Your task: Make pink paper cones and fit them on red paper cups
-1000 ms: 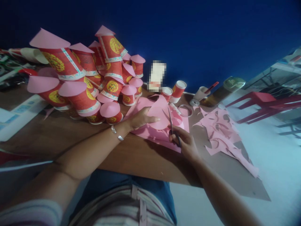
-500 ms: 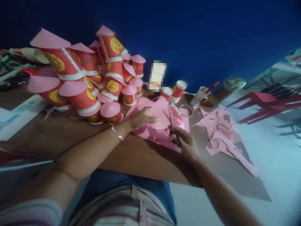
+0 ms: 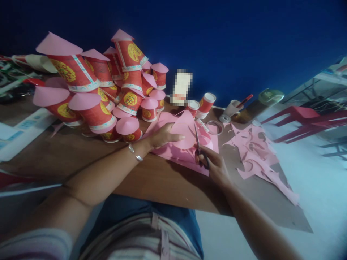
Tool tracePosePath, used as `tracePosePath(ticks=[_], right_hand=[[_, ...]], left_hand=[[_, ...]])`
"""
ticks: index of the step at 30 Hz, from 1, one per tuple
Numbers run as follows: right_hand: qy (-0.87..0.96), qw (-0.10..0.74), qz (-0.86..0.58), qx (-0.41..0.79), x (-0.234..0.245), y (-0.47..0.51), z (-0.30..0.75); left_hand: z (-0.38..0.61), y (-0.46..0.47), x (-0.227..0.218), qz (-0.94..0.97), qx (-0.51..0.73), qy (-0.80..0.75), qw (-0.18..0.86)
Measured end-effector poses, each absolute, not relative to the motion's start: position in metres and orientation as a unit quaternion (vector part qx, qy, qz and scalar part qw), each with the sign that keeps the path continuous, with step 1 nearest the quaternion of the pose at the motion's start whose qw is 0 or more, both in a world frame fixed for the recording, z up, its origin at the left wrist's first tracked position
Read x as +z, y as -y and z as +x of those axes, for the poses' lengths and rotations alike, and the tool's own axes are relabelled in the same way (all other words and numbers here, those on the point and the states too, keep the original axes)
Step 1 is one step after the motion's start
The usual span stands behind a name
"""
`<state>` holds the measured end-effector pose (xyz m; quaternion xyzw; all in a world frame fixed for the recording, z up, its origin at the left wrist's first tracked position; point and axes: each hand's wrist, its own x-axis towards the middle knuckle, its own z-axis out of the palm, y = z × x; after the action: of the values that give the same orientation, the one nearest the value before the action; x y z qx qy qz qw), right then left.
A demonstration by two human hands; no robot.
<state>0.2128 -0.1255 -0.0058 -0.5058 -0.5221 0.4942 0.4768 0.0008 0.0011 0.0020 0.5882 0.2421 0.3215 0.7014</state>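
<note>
My left hand [image 3: 162, 136] pinches a curved piece of pink paper [image 3: 181, 139] and lifts it off the pink sheets lying on the brown table [image 3: 81, 151]. My right hand [image 3: 213, 164] grips dark-handled scissors [image 3: 199, 146] whose blades point up into that paper. A silver bracelet circles my left wrist. Just left of my left hand stands a heap of red paper cups [image 3: 94, 90] with gold emblems, each capped by a pink paper cone.
Pink paper offcuts [image 3: 257, 151] lie to the right on grey card. Two uncapped red cups [image 3: 204, 104], tape rolls [image 3: 215, 127], a cup with a red pen [image 3: 233, 106] and a glass jar [image 3: 268, 96] stand at the back. Red chairs [image 3: 303, 119] are at right.
Almost nothing differs; my right hand with the scissors has shifted very slightly while my left hand keeps hold of the pink paper.
</note>
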Motion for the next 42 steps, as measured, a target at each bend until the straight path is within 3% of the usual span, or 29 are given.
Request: tracePosePath(ticks=[42], right_hand=[[0.526,0.452,-0.54,0.477,0.0,0.126,0.213]], left_hand=[[-0.007,-0.013,0.005,0.547,0.321,-0.234,0.736]])
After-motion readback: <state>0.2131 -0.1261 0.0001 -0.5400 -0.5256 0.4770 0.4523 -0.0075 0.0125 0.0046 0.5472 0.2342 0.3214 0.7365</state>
